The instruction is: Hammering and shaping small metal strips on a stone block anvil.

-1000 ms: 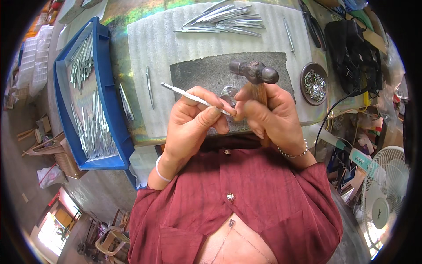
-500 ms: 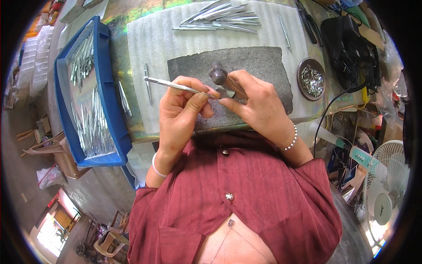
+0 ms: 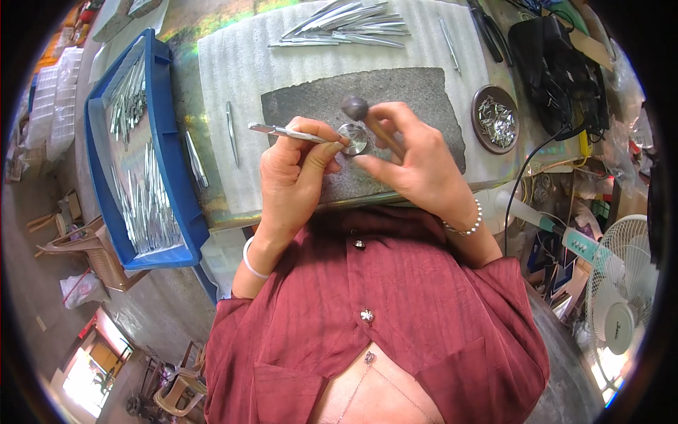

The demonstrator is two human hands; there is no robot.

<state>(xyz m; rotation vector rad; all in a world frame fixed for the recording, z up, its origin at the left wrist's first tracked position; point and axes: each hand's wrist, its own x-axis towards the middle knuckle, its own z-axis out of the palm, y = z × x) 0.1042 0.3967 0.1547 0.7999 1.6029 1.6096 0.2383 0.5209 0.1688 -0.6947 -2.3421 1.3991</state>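
My left hand (image 3: 300,155) is closed, pinching a slim silver metal piece (image 3: 282,132) between thumb and fingers. The piece points left, its inner end at the edge of a round shiny metal block (image 3: 354,140). That block sits on a dark grey slab (image 3: 417,88). On the right, my right hand (image 3: 424,159) grips a small hammer by its brown wooden handle (image 3: 387,138). The hammer's dark rounded head (image 3: 355,107) is at the far side of the block. Fingers hide part of the handle and the inner tip of the silver piece.
A blue tray (image 3: 164,106) of slim silver pieces stands left. More pieces lie piled (image 3: 346,27) at the back of a white foam sheet (image 3: 233,63). A round dish (image 3: 482,141) of small metal bits is right, near pliers (image 3: 489,32), a black bag (image 3: 551,71) and a fan (image 3: 614,311).
The hammer head has shifted slightly back and turned, and more of the round metal block shows. The silver piece's outer end has moved right and lies more level. My hands keep their holds.
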